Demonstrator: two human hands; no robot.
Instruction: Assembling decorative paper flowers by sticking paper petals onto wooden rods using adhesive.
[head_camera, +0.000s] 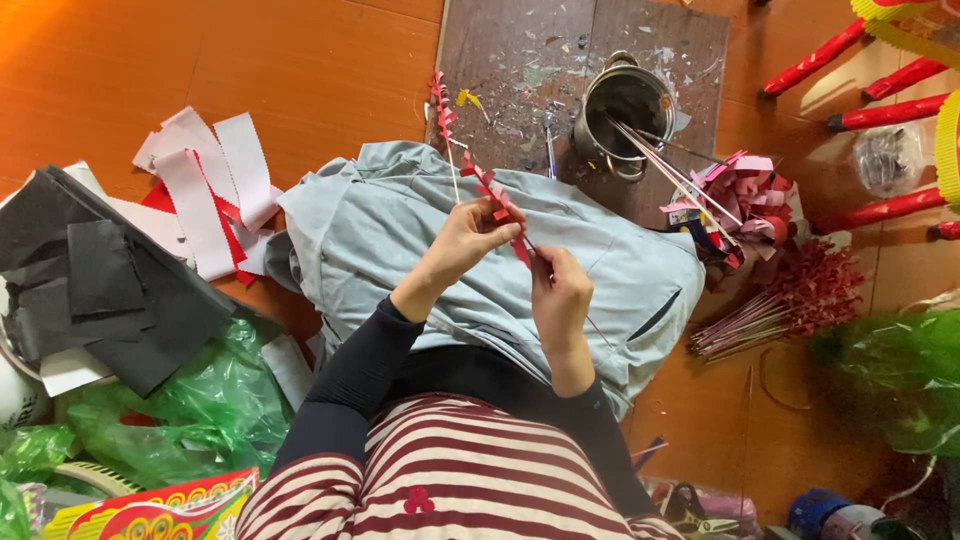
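At the far left, a stack of black paper sheets is seen lying over crumpled green plastic bags. Just right of the stack, white and red paper strips are fanned out on the orange floor.

In the middle, a grey cloth is spread over the lap. Above it, the left hand is closed in a pinch on a thin stick wrapped with red fringed paper; the stick runs up and to the left from the fingers toward a dark, paint-flecked board. Just to the right and lower, the right hand is closed around the lower end of the same stick, thumb and fingers pressed on the red paper, so that the stick is held between both hands above the cloth.

Further right, a metal pot is set on the board, with several thin sticks leaning out of it. Beside it, a heap of pink and red paper pieces is seen, and below that a bundle of finished red-fringed sticks lies on the floor. At the right edge, more green plastic is visible.
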